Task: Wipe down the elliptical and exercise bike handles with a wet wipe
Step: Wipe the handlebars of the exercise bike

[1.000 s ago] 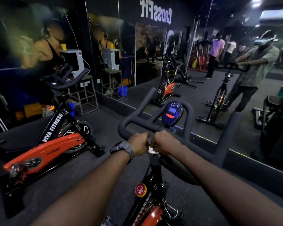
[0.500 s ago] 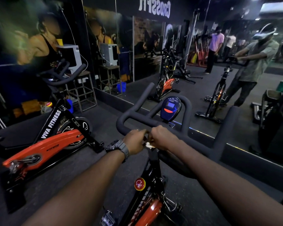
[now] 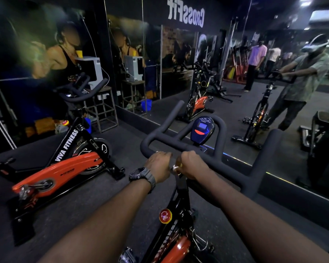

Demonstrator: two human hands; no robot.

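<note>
- Since the earlier frame, both hands sit a little higher and closer together on the bar, and only a sliver of the wet wipe (image 3: pixel 174 166) shows between them, less than before.
- Head view: left hand (image 3: pixel 158 165), fingers curled over the exercise bike handlebar (image 3: pixel 213 160), steadies it. Right hand (image 3: pixel 191 165) wraps the bar beside it, its grip closed over the wipe, pressing it to the centre section above the stem (image 3: pixel 180 184), probably to scrub there.
- Console (image 3: pixel 202 132) stands just beyond; mirror (image 3: pixel 235 73) reflects the person.
</note>
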